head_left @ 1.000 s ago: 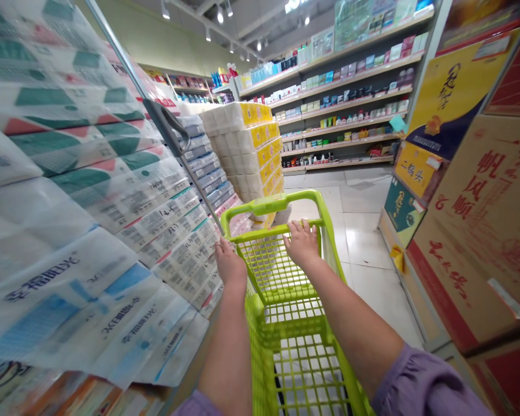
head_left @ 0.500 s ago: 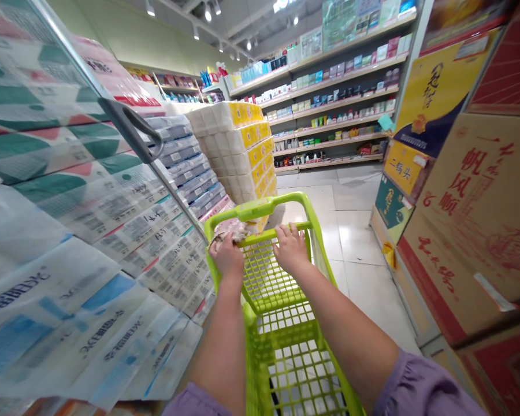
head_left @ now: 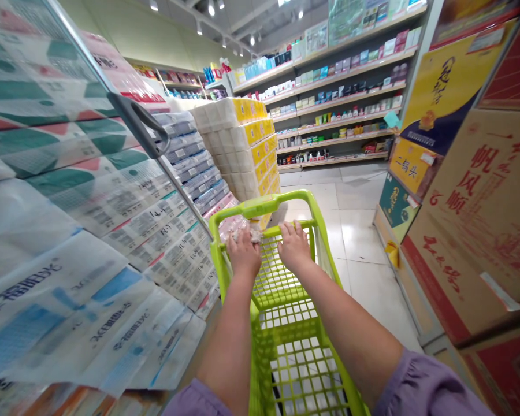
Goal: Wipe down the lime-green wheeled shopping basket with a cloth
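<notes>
The lime-green basket (head_left: 292, 330) stood at six o'clock, its grid walls and high rim reaching forward from the person's body. Both hands lay on its far cross-bar (head_left: 272, 231), close together but not touching. The left hand (head_left: 245, 254), toward seven o'clock, had its fingers bent over some crumpled whitish stuff (head_left: 255, 234) against the bar — film or cloth, I couldn't tell, nor whether the fingers pinched it. The right hand (head_left: 295, 248), toward five, laid slightly parted fingers across the bare bar; how firmly they gripped, I couldn't tell. Purple sleeves (head_left: 416, 381) covered the upper arms.

From the basket's left corner a metal pole (head_left: 184, 197) with a grey grip (head_left: 138, 121) slanted up toward ten o'clock, in front of wrapped paper packs (head_left: 130, 202) piled at nine. A yellow-and-white stack (head_left: 227, 147) rose at eleven, stocked shelves (head_left: 342, 77) ran across one o'clock, and printed cartons (head_left: 485, 214) filled three — pale floor tiles (head_left: 364, 231) lay between.
</notes>
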`<state>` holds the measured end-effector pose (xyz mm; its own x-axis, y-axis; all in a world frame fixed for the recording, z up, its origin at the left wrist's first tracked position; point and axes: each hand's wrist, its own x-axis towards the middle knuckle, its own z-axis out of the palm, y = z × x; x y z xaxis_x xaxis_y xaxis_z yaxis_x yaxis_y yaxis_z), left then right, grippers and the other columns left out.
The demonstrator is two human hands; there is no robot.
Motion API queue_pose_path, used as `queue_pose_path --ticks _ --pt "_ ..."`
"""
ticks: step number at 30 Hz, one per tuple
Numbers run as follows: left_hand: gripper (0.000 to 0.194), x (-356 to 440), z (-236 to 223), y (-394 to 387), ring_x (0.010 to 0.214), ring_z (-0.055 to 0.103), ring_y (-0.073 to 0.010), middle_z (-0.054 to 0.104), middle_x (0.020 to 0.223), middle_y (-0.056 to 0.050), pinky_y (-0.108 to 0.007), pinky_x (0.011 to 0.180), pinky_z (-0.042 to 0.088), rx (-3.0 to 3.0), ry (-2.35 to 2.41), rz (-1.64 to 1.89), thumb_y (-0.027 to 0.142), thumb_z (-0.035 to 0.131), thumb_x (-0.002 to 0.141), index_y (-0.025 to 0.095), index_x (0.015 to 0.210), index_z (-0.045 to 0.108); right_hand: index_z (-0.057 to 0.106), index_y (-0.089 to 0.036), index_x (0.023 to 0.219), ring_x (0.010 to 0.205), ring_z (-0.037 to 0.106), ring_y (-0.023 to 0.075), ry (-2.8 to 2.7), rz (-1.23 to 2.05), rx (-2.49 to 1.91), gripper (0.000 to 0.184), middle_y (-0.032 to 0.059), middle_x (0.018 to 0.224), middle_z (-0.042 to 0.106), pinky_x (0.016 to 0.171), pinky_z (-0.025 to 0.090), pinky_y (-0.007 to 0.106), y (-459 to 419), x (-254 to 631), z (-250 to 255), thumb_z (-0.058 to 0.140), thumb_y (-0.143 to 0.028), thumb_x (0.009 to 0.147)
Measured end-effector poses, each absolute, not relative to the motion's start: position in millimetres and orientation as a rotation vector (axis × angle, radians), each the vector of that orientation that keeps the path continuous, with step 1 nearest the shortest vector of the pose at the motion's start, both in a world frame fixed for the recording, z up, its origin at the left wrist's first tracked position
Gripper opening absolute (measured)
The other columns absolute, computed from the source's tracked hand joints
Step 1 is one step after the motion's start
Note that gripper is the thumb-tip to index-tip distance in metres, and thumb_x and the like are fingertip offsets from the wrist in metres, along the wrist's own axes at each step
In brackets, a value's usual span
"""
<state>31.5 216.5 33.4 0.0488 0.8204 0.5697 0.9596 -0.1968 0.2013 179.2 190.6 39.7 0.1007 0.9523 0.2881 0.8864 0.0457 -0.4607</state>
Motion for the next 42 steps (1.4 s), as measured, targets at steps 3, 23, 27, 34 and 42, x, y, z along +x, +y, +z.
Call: queue_pose_path --ticks 3,23,27,34,42 --pt "0.051 38.1 33.1 215.2 0.135 0.036 -0.0324 0.058 0.133 -0.006 -0.058 0.115 0.016 -2.294 -1.612 -0.782 0.032 0.057 0.086 0.029 0.136 0.048 0.041 -0.014 0.14 0.143 0.015 0.0303 -1.793 0.14 -1.838 0.054 0.0101 0.149 0.037 0.112 0.024 0.051 190.9 180.3 38.1 0.044 -0.019 0.086" --pt "0.054 31.5 34.5 228.1 0.141 0.026 -0.0376 0.049 0.139 -0.021 -0.063 0.111 0.024 -1.899 -2.008 -0.965 0.03 0.049 0.088 0.009 0.137 0.044 0.039 -0.01 0.141 0.143 0.012 0.0303 -1.776 0.149 -1.845 0.056 0.0103 0.15 0.036 0.112 0.029 0.047 190.9 182.1 38.0 0.043 -0.02 0.086" --pt "0.058 30.8 42.2 223.4 0.125 0.05 -0.0309 0.055 0.133 -0.019 -0.051 0.106 0.038 -2.139 -1.873 -1.089 0.015 0.047 0.083 0.01 0.14 0.038 0.039 -0.011 0.141 0.143 0.012 0.0307 -1.769 0.154 -1.86 0.056 0.0098 0.15 0.035 0.111 0.031 0.047 191.1 181.2 38.3 0.043 -0.02 0.086" --pt "0.029 34.6 53.4 216.9 0.103 0.063 -0.0163 0.066 0.111 -0.004 -0.03 0.092 0.05 -2.229 -1.59 -1.8 0.021 0.045 0.086 0.022 0.114 0.052 0.048 -0.012 0.135 0.143 0.014 0.0307 -1.785 0.147 -1.865 0.05 0.0118 0.149 0.036 0.111 0.03 0.045 190.2 181.5 39.2 0.046 -0.021 0.086" --pt "0.041 25.1 48.6 231.6 0.124 0.046 -0.0357 0.047 0.129 -0.022 -0.05 0.108 0.035 -1.868 -2.127 -1.213 0.026 0.057 0.078 0.008 0.115 0.061 0.04 -0.013 0.14 0.143 0.013 0.0309 -1.766 0.144 -1.842 0.055 0.0102 0.149 0.036 0.11 0.032 0.047 193.8 181.0 34.8 0.045 -0.019 0.086"
